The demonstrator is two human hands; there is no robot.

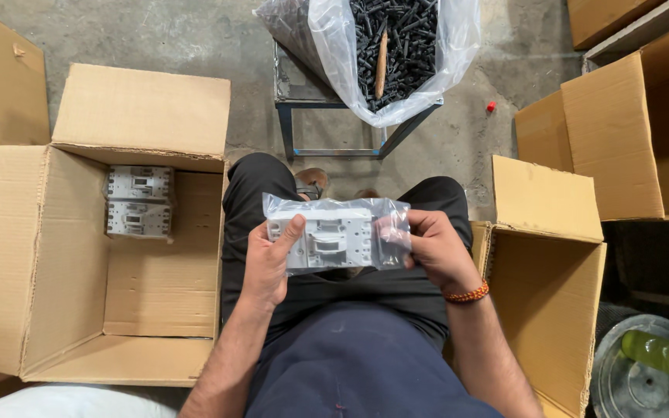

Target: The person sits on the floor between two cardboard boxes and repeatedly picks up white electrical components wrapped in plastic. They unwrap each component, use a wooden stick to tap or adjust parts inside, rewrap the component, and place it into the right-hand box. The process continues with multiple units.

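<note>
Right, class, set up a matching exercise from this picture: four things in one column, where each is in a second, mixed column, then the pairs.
Things
1. bagged grey switch unit
2. two grey units
3. black screws
4. bead bracelet

Places
A. on the right wrist
B. inside the left cardboard box
C. in a clear bag on a metal stand
D. held between the left hand and right hand

Pairs: 1-D, 2-B, 3-C, 4-A

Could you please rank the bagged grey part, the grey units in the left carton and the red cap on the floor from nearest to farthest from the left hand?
From the left hand:
1. Bagged grey part, held over the lap.
2. Grey units, left carton.
3. Red cap, floor, upper right.
</note>
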